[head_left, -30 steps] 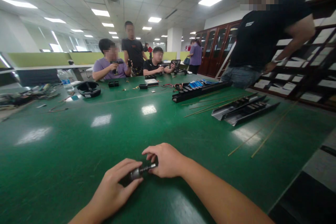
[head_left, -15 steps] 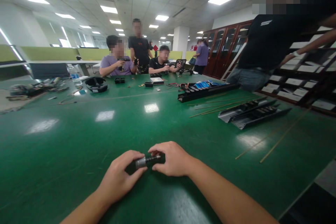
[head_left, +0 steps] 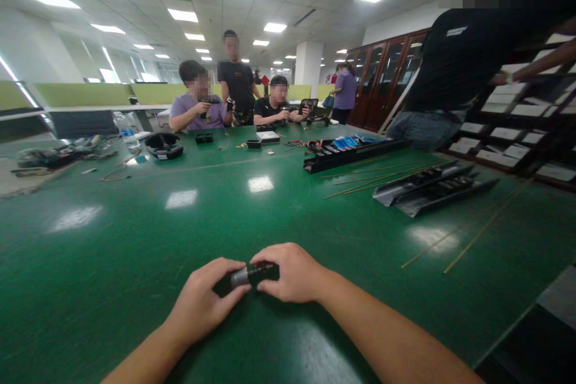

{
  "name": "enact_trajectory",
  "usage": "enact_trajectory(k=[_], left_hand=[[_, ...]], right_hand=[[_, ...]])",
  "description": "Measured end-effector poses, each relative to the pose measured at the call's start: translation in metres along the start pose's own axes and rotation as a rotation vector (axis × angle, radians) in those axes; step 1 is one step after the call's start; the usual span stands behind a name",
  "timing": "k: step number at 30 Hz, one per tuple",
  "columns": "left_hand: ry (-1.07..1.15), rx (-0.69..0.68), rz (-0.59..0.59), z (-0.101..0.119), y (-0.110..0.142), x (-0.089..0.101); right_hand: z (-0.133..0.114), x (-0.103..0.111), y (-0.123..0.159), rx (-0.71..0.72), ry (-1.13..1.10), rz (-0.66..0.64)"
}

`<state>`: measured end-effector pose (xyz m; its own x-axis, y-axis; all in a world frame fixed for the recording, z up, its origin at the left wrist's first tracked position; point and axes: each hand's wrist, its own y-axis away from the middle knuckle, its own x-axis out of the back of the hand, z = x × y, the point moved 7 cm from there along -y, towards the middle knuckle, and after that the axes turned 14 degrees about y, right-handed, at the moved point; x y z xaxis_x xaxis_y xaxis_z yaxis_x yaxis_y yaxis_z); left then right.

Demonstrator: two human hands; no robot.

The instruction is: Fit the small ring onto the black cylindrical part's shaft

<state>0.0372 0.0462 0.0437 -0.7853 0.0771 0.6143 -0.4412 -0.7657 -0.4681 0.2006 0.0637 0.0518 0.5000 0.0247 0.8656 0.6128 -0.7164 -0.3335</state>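
Observation:
A short black cylinder with a silver band [head_left: 242,276] lies nearly level between my two hands, just above or on the green tabletop; I cannot tell whether it touches. My left hand [head_left: 209,291] has its thumb and fingers closed round the left, silver-banded end. Round the black right end, the thumb and fingers of my right hand [head_left: 290,273] are wrapped. Both palms hide the cylinder's ends, and its exact kind does not show.
On the green table [head_left: 135,264], black metal channels [head_left: 432,192] and thin rods [head_left: 472,240] lie to the right. Farther back are a longer channel with blue packets [head_left: 348,143] and a black headset [head_left: 164,146]. Several people sit or stand around; one person [head_left: 454,72] stands close at right.
My right hand has shifted slightly left along the cylinder, toward my left hand. My left hand stays almost in place, still on the silver-banded end.

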Motion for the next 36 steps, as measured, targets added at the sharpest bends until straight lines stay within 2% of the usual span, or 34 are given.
enact_trajectory(k=[18, 28, 36], left_hand=[[0.001, -0.037, -0.018, 0.008, 0.0, -0.003], [-0.098, -0.054, 0.025, 0.011, 0.001, -0.005], [-0.182, -0.036, 0.009, 0.009, 0.001, -0.009]], right_hand=[[-0.004, -0.004, 0.0, 0.075, 0.014, 0.052], [0.0, -0.007, -0.001, 0.049, 0.06, 0.053], [-0.001, -0.008, -0.002, 0.04, 0.098, 0.031]])
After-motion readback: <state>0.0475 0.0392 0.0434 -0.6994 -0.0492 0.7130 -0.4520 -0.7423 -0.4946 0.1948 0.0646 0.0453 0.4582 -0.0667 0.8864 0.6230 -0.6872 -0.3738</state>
